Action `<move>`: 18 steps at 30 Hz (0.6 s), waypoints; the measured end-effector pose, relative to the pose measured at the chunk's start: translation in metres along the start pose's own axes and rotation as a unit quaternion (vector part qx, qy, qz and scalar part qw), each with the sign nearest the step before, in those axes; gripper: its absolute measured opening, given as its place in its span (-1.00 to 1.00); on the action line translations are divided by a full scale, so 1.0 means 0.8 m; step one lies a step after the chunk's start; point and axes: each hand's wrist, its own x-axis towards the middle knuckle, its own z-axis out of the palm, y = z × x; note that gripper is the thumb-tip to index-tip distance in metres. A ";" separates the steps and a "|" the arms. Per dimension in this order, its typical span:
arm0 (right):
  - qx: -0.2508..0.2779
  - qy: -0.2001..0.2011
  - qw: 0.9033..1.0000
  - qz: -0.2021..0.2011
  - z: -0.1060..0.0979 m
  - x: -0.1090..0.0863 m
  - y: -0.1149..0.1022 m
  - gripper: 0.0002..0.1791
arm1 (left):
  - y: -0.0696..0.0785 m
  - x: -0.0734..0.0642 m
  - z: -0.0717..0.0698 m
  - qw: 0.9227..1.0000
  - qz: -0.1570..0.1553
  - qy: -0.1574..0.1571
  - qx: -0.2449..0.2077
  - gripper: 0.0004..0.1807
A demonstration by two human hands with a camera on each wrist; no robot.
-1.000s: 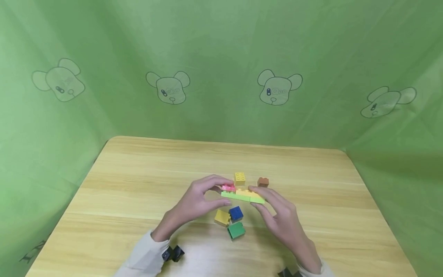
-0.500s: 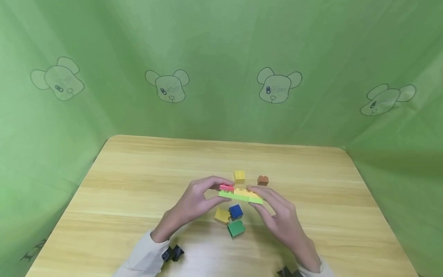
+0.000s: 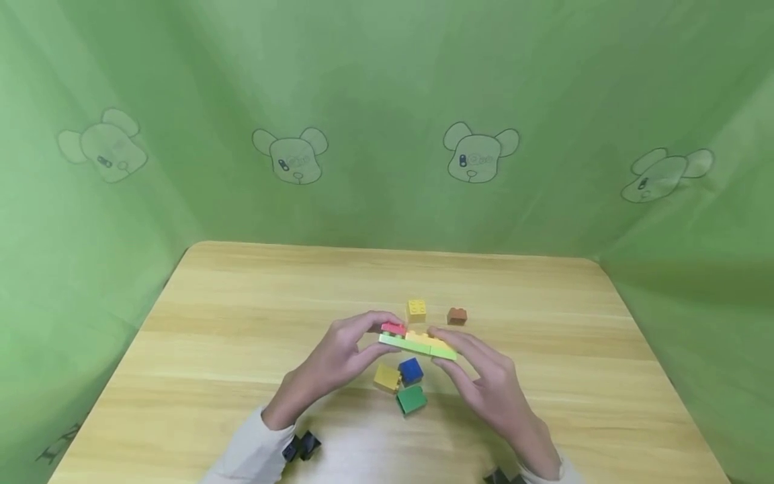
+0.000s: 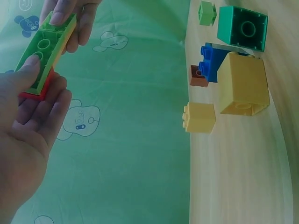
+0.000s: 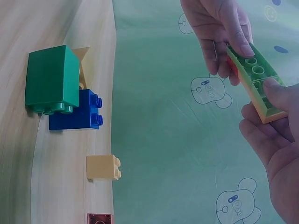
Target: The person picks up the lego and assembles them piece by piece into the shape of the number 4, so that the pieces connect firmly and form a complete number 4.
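Above the table, both hands hold one flat build of toy building bricks. Its base is two light green bricks end to end, hollow undersides showing in both wrist views. An orange-yellow brick spans their seam, and a red brick sits on the left end. My left hand pinches that end, thumb against the green underside and fingers by the red brick. The right hand grips the other end between thumb below and fingers above.
Below the hands on the wooden table lie a yellow brick, a blue brick and a dark green brick, close together. Farther back are another yellow brick and a brown one. The left wrist view adds a small light green brick.
The held build has shifted slightly left and its right end dips a little lower. The left thumb has drawn in under the green base. Loose bricks stay put.
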 end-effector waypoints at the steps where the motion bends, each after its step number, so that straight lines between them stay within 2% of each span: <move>1: 0.000 0.001 1.000 -0.002 0.000 0.000 0.000 -0.62 | 0.001 0.000 0.000 1.000 0.001 -0.002 0.002 -0.65; 9: 0.002 0.009 1.000 -0.012 0.001 0.007 -0.007 -0.64 | 0.000 -0.002 0.000 1.000 0.001 0.000 0.000 -0.69; 18: 0.010 0.007 1.000 -0.016 0.004 0.004 -0.002 -0.65 | 0.000 -0.003 0.000 0.999 0.018 0.025 -0.036 -0.61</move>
